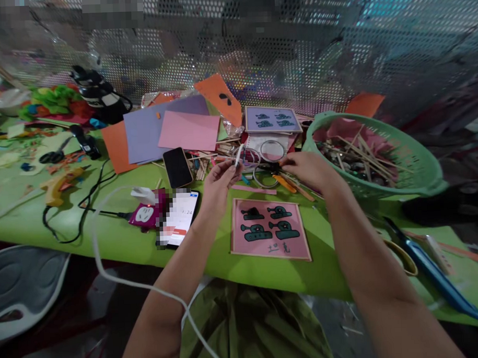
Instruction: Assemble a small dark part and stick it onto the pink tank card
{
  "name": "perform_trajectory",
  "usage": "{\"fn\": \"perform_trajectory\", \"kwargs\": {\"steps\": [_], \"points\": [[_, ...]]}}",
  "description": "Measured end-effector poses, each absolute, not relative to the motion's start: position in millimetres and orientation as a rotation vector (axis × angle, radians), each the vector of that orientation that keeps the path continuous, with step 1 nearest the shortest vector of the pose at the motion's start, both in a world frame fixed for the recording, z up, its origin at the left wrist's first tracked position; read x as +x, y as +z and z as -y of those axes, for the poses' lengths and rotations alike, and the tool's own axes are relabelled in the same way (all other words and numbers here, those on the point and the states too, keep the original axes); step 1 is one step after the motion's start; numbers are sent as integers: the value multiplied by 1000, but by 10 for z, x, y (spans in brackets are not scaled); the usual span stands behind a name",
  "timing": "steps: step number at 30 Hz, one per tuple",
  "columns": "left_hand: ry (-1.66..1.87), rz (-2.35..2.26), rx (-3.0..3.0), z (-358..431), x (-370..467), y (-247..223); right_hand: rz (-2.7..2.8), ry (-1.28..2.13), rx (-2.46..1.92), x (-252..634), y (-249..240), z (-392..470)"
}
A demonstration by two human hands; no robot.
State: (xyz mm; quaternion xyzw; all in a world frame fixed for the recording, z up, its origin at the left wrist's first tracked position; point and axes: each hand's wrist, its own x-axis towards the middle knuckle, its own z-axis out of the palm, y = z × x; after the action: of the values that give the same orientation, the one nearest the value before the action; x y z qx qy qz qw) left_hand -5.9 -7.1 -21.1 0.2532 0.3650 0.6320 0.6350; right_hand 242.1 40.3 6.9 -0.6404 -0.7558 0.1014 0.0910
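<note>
White strip [239,155]: upright in the left hand [224,174], above the clutter at mid-tabletop [214,253]; left grip closed on it, thumb against fingers. Right hand [306,169]: fingers bent down at the orange-handled tool [285,183]; whether this grip is closed on it cannot be told. Wire rings [272,151] lie between the hands. Nearer the person, a pink framed card [269,229] with four dark green cut-outs lies flat. To its left: a lit phone [178,218], partly pixelated, and a dark phone [178,167]. Right of the right hand: a green basket [417,165] holding thin sticks [366,156].
</note>
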Motion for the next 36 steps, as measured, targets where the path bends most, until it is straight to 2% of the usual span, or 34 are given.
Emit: {"fn": "perform_trajectory", "kwargs": {"steps": [7, 19, 25, 30, 33, 36], "points": [[1500, -815, 566, 86, -86, -223, 2406, 150, -2047, 2361, -26, -370], [1606, -840, 567, 51, -135, -243, 2383, 325, -1740, 2027, 238, -159], [1588, -837, 644, -22, -148, -251, 2351, 325, -1714, 2444, 590, 304], [1557, -832, 744, -23, -112, -225, 2118, 296, -2082, 3137, 652, 1185], [1525, -788, 715, 21, -72, -196, 2017, 317, -2420, 3477, 394, 1668], [1463, -749, 685, 73, -25, -187, 1996, 295, -2501, 3686, 29, 1944]]}}
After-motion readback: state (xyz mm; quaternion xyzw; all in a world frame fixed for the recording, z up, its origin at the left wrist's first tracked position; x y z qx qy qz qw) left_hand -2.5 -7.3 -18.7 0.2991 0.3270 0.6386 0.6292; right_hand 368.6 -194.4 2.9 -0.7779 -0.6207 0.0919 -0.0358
